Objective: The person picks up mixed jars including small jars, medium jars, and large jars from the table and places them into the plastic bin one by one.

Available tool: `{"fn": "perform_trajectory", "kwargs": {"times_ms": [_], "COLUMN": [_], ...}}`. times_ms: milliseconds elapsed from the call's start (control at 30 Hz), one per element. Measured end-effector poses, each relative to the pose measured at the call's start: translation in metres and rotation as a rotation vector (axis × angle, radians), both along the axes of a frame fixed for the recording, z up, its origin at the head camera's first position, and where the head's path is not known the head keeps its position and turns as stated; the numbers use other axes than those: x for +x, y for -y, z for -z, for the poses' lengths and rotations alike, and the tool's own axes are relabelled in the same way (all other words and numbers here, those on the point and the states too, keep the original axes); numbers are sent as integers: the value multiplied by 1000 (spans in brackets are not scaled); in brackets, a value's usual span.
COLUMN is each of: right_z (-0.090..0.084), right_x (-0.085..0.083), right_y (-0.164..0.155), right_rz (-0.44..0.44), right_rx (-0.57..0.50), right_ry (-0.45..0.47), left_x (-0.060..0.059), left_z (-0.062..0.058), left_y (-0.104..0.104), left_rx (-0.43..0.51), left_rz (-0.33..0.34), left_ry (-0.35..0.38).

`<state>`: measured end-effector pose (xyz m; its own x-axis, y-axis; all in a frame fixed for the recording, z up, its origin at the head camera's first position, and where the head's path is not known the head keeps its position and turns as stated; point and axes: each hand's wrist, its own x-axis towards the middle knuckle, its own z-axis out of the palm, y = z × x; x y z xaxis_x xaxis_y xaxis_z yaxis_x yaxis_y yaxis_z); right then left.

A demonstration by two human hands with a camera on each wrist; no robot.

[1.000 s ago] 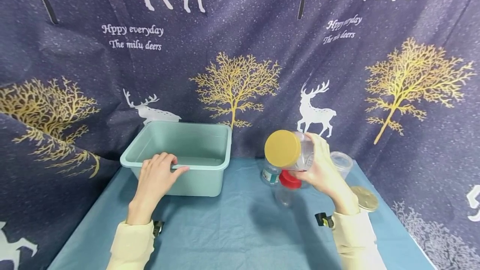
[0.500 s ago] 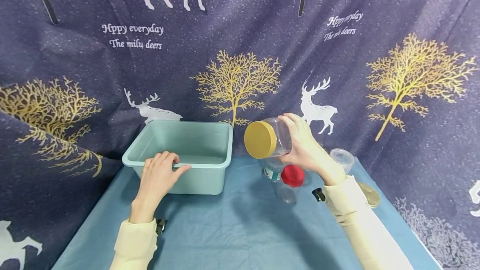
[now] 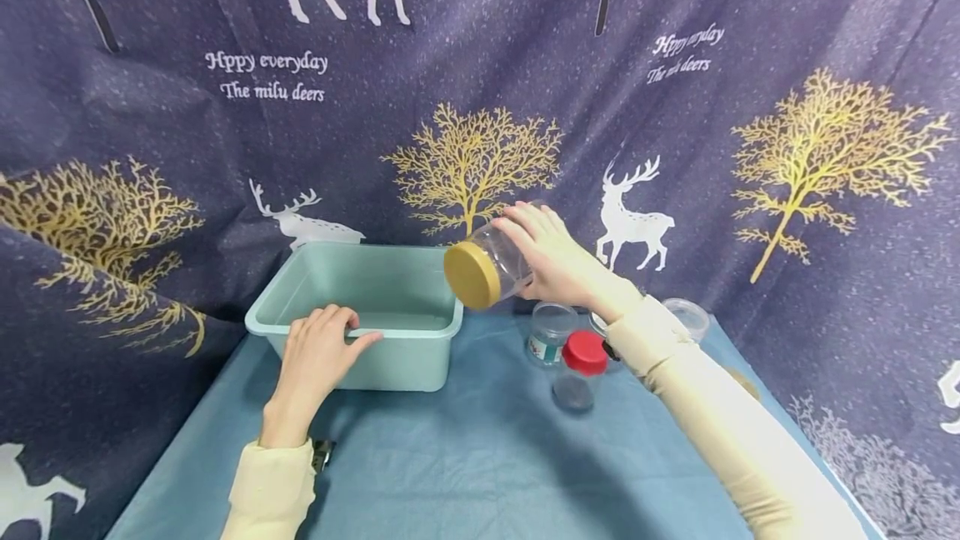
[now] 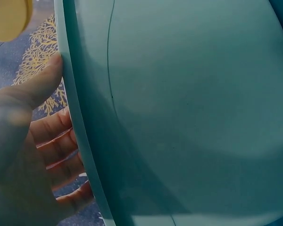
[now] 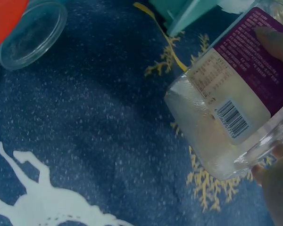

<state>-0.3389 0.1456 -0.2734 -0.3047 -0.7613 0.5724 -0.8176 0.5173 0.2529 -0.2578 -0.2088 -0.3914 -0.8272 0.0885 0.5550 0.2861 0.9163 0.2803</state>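
My right hand (image 3: 553,261) grips a clear plastic jar (image 3: 489,267) with a yellow lid (image 3: 471,275), tilted on its side in the air just over the right rim of the mint-green tub (image 3: 330,325). In the right wrist view the jar (image 5: 236,108) shows a purple label and a barcode, with fingertips (image 5: 273,40) on it. My left hand (image 3: 318,357) holds the tub's front rim, thumb along the outside. The left wrist view shows the fingers (image 4: 61,155) curled over the rim beside the tub wall (image 4: 188,113).
On the blue cloth stand a red-lidded clear jar (image 3: 579,369), an open clear jar (image 3: 550,332) and a clear cup (image 3: 686,317) at the back right. A dark deer-print curtain (image 3: 480,90) closes off the back and sides. Open cloth lies in front.
My right hand has carried the yellow-lidded jar up and to the left, from above the jars to the tub's right rim. The left hand has stayed on the tub.
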Motion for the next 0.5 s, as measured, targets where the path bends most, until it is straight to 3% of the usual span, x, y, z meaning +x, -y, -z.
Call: {"fn": "perform_trajectory", "kwargs": {"times_ms": [500], "right_z": [4], "right_x": [-15], "right_y": [53], "right_rz": [2], "right_rx": [180], "right_ry": [35], "left_x": [0], "left_z": [2], "left_y": [-2], "left_rx": [5], "left_rz": [-8], "left_ry": [-22]}}
